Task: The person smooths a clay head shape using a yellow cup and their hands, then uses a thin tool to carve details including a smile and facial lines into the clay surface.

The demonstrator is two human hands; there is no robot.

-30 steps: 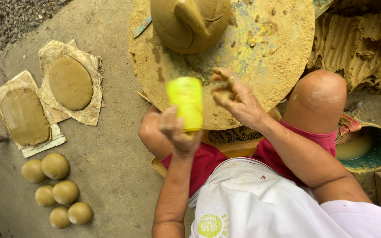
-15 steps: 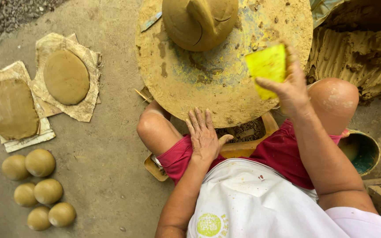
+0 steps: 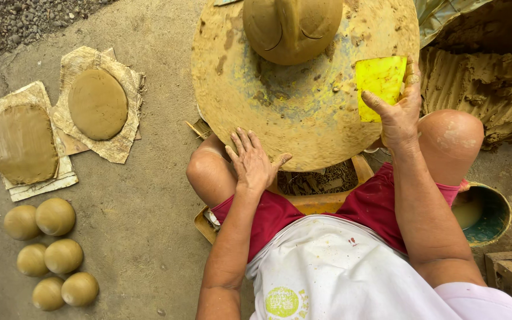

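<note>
While the right hand (image 3: pixel 399 115) is pinching a yellow scraper card (image 3: pixel 380 83) between thumb and fingers, the card is lying flat against the right side of the clay-smeared wheel disc (image 3: pixel 256 112), near its rim. Fingers of this hand are curling round the card's right edge; the thumb is pressing on its lower face.

Left hand (image 3: pixel 252 163) is resting flat on the near edge of the disc, fingers spread and straight, grasping nothing. Its palm is sitting just above the left knee (image 3: pixel 208 172).

Clay vessel (image 3: pixel 291 26) is standing on the disc towards the far side, well apart from both hands; its top is cut off by the frame. Card and vessel are not touching.

Right knee (image 3: pixel 450 142) is showing just beside the right wrist, smudged with pale clay. Behind it a ridged mass of raw clay (image 3: pixel 487 89) is lying at the right. A round basin (image 3: pixel 487 216) holding cloudy water is sitting below the right knee.

On the ground at left, two flattened clay slabs (image 3: pixel 98 104) are lying on torn paper sheets. Nearer the person, six clay balls (image 3: pixel 54 216) are sitting grouped in pairs, touching one another.
</note>
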